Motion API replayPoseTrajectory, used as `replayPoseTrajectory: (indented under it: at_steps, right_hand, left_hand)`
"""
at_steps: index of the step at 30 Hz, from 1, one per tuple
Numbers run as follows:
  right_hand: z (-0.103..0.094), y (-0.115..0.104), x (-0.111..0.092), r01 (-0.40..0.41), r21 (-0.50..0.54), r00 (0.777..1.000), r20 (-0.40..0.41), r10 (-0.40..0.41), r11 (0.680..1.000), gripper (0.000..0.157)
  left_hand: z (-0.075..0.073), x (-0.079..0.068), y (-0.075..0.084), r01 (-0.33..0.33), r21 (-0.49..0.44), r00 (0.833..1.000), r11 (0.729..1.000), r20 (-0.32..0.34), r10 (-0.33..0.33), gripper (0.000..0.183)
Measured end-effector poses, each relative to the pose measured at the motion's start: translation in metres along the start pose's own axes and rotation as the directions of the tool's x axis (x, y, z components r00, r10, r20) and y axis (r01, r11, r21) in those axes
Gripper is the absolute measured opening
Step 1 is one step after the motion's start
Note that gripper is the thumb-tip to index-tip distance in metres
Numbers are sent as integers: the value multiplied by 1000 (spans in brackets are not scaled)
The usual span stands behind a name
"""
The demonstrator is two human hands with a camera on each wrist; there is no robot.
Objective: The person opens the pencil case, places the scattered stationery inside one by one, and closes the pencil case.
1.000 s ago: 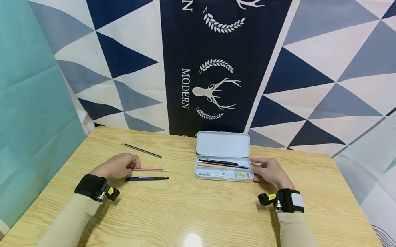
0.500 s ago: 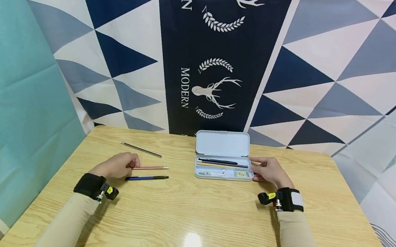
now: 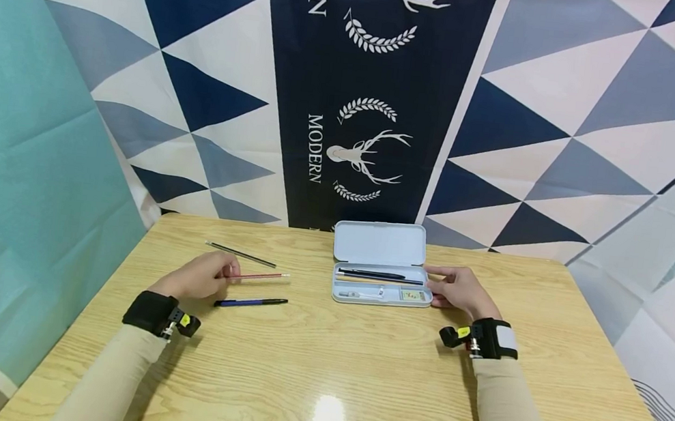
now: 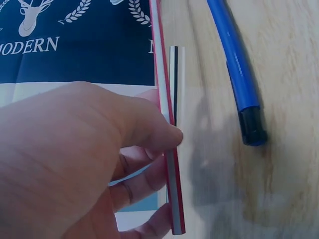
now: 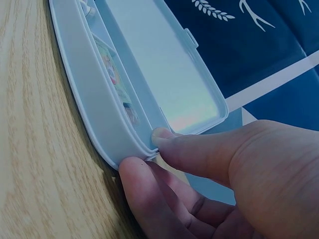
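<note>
My left hand (image 3: 201,276) pinches a red-and-white striped pencil (image 3: 261,276) between thumb and fingers, its eraser end pointing right. In the left wrist view the pencil (image 4: 175,194) shows above the table. Just in front of it lies a blue pen (image 3: 250,303) with black ends, and farther back a dark pencil (image 3: 240,254). My right hand (image 3: 458,292) grips the right end of a pale blue pencil case (image 3: 380,244), whose lid stands open. The right wrist view has the thumb over the case's rim and a finger against its outer wall (image 5: 92,94).
Inside the case are a black pen (image 3: 371,273), pencils, a small whitish tool (image 3: 359,295) and a picture-covered eraser (image 3: 411,295). The wooden table (image 3: 271,375) ends at a patterned cloth backdrop (image 3: 367,104) just behind the case; a teal cloth (image 3: 42,138) hangs on the left.
The red pencil has risen off the table in my left hand, shifting slightly away from the blue pen. My right hand stays on the case.
</note>
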State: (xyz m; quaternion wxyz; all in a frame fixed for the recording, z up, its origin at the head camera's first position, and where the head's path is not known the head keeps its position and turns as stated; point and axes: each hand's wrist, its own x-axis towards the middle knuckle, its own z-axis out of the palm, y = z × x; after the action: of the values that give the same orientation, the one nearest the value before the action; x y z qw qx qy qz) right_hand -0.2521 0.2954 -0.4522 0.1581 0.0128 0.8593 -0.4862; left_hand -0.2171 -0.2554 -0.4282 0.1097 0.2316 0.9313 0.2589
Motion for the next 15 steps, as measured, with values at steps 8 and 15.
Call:
replayPoseTrajectory:
  at_steps: [8,15]
  right_hand:
    - [0,0,0,2,5,1000,2,-2,1000,56]
    - [1,0,0,-4,-6,1000,0,4,1000,56]
  left_hand:
    - [-6,3,6,-43,34,998,999,-50,44,3]
    - [-11,5,13,-46,81,994,996,-96,54,7]
